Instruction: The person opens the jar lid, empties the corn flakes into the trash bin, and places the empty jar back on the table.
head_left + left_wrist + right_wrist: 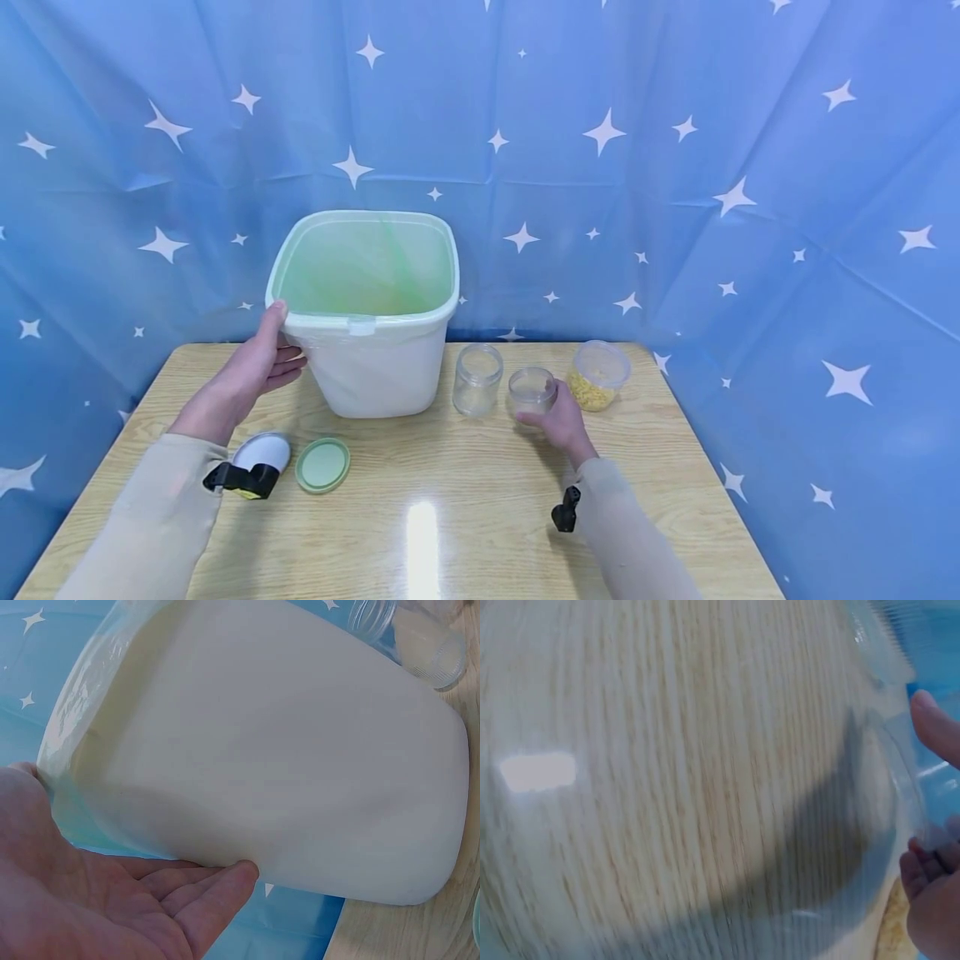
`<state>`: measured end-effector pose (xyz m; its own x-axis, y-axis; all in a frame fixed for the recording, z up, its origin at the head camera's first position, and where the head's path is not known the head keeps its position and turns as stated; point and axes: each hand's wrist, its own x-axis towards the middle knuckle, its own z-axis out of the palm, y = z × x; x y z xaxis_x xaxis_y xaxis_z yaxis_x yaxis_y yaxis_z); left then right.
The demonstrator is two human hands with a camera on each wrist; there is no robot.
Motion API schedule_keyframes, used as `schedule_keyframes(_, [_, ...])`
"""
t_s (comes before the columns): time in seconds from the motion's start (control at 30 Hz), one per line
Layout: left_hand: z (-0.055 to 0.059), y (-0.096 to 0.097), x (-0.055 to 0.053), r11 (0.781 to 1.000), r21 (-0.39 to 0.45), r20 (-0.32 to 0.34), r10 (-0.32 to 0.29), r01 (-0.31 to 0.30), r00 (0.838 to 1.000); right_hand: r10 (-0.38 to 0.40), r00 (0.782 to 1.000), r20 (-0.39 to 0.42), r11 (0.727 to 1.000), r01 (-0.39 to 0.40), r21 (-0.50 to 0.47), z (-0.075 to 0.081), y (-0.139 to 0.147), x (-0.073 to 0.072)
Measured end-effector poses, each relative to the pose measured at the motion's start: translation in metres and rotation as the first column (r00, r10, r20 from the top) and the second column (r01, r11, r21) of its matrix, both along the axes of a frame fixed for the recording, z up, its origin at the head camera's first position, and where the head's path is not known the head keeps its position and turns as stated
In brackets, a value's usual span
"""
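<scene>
My left hand [251,367] holds a white bin [378,371] by its near left rim, thumb at the top edge and fingers along the outer side. Pale green plastic, a bag liner [360,258], lines the bin and folds over its rim. In the left wrist view the fingertips [244,871] touch the bin's wall [300,750]. On the right, my right hand [564,423] grips a short clear jar [529,385] with thumb and fingers around its near right side. The right wrist view catches the thumb [936,729] and fingers at its edge, beside clear plastic.
A taller clear jar [477,383] stands between the bin and the short jar. Right of my right hand is a clear tub [596,387] with yellow bits inside. A green lid [322,465] and a white lid [264,450] lie on the wooden table [480,517]. Blue star-patterned cloth hangs behind.
</scene>
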<state>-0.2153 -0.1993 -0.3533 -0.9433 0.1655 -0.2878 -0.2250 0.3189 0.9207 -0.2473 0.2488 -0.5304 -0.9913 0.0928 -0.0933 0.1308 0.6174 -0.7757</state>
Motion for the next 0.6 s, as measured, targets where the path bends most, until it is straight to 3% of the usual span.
schedule_keyframes(0.27, [-0.001,0.000,0.001,1.000,-0.002,-0.006,0.002,-0.002,1.000,-0.009,0.998,-0.056,1.000,0.010,0.016,-0.008,-0.009,-0.003])
schedule_keyframes(0.6, [0.001,-0.001,0.002,1.000,-0.020,-0.020,0.008,-0.009,1.000,-0.100,0.995,0.019,0.995,0.100,0.020,-0.011,-0.018,-0.002])
